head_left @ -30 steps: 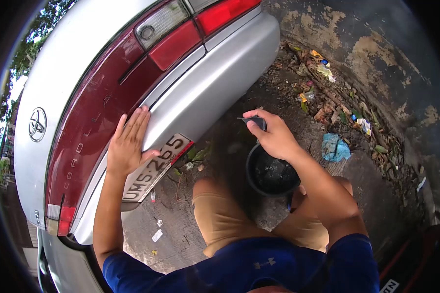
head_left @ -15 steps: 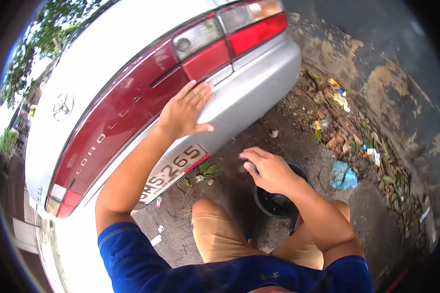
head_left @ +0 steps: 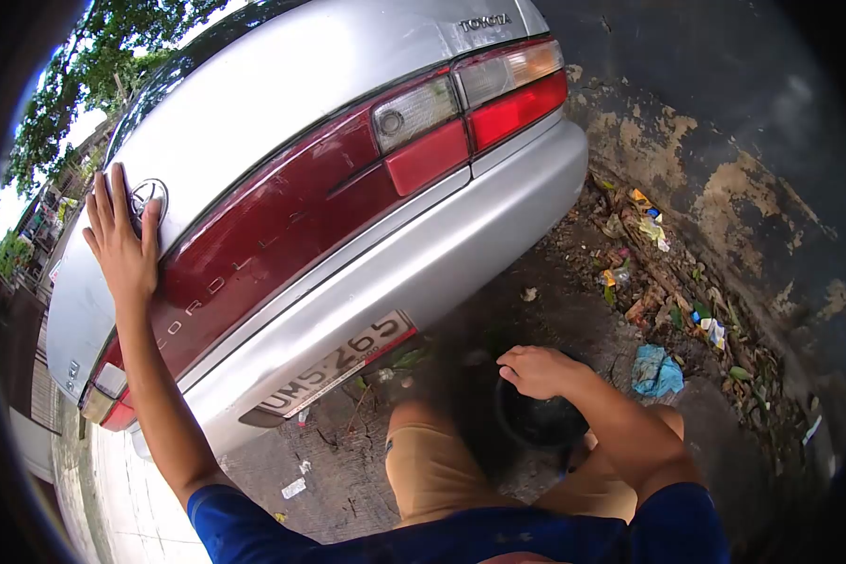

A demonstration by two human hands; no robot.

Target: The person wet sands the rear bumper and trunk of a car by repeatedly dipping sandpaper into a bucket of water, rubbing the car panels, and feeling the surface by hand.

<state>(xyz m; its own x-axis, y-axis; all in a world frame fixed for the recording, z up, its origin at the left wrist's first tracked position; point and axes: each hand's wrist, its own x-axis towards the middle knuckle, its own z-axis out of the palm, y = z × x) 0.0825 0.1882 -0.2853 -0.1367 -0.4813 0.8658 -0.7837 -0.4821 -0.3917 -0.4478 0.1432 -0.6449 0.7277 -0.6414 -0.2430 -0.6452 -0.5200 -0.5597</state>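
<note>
My left hand (head_left: 127, 240) lies on the silver car's trunk lid (head_left: 282, 70), fingers spread, with the thumb over the round Toyota emblem (head_left: 148, 202). It holds nothing that I can see. My right hand (head_left: 540, 371) hovers over a black bucket (head_left: 536, 425) between my knees. Its fingers are loosely bent and slightly apart from the thumb, with nothing visible in them. The hand and forearm hide part of the bucket. Beside my left forearm runs the dark red panel (head_left: 254, 221) with raised lettering, ending at the tail light (head_left: 428, 155).
Below the panel is the silver bumper (head_left: 498, 221), with a licence plate (head_left: 334, 367) under it. A crumpled blue bag (head_left: 657, 370) lies right of the bucket. Leaves and litter (head_left: 663, 282) line the foot of a dark, peeling wall (head_left: 752, 169).
My left hand has moved from beside the tail light leftward to the emblem. My right hand has shifted slightly right and down, over the bucket. The view shows more of the car.
</note>
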